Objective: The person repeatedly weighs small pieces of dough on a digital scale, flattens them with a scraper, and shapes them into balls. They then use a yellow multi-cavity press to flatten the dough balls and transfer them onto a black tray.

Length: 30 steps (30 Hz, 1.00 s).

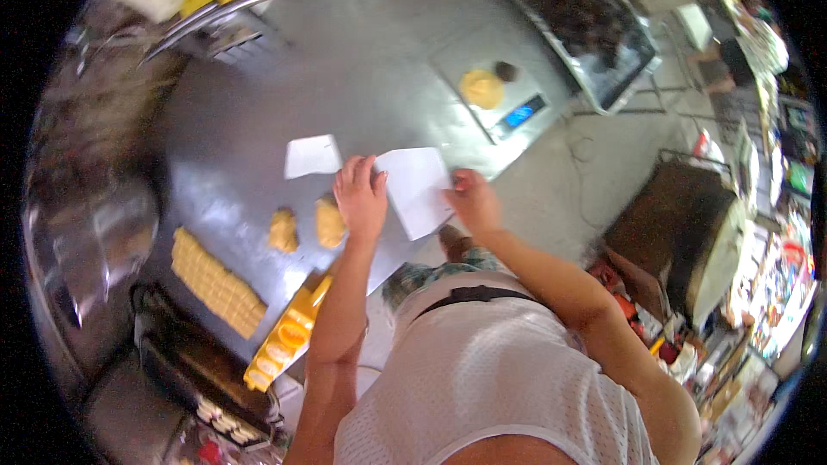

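A white sheet [417, 184], apparently paper or thin plastic, lies between my hands at the near edge of the metal table [336, 58]. My left hand [363, 199] is at its left edge, fingers bent; blur hides whether they grip it. At the right edge, the curled fingers of my right hand [477, 205] meet the sheet and seem to pinch it. A smaller white piece [313, 156] lies left of my left hand. Two yellow dough lumps [283, 230] sit on the metal, the nearer one partly behind my left wrist.
A digital scale [522, 113] at the right bears a flattened yellow dough round [481, 89] and a dark ball [505, 71]. Yellow dough squares [216, 281] sit left, beside a yellow mould [291, 334]. A dark-filled tray [568, 6] stands at the far right, near a metal rack [236, 39].
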Tool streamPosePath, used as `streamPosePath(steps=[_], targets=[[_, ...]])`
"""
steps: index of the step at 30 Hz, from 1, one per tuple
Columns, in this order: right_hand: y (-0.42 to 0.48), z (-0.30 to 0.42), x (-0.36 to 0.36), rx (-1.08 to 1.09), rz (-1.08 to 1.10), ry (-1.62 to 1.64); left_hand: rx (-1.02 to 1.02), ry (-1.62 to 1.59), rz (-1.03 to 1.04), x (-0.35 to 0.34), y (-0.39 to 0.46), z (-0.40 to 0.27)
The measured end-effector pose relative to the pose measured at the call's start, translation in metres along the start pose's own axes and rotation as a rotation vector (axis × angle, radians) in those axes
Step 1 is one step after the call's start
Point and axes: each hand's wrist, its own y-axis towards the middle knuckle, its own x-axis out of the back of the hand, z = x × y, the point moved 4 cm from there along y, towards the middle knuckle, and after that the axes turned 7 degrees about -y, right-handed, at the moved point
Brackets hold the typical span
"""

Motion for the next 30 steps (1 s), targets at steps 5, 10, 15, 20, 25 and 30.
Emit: streamPosePath(steps=[5,10,15,20,25,30], targets=[[0.011,-0.009,-0.009,0.086,0.123,-0.059,0.287,0.106,-0.196,0.072,-0.052,0.057],[0.007,0.049,0.002,0.208,0.144,-0.438,0.371,0.122,-0.271,0.106,-0.062,0.092],[0.0,0.071,0.003,0.434,-0.047,-0.766,0.454,0.176,-0.349,0.143,-0.07,0.122],[0.013,0.064,-0.005,0.342,0.056,-0.738,0.339,0.216,-0.306,0.152,-0.075,0.144],[0.012,0.063,-0.006,0.325,0.049,-0.671,0.369,0.181,-0.261,0.148,-0.073,0.153],[0.015,0.062,-0.003,0.23,0.126,-0.623,0.369,0.156,-0.19,0.146,-0.066,0.161]])
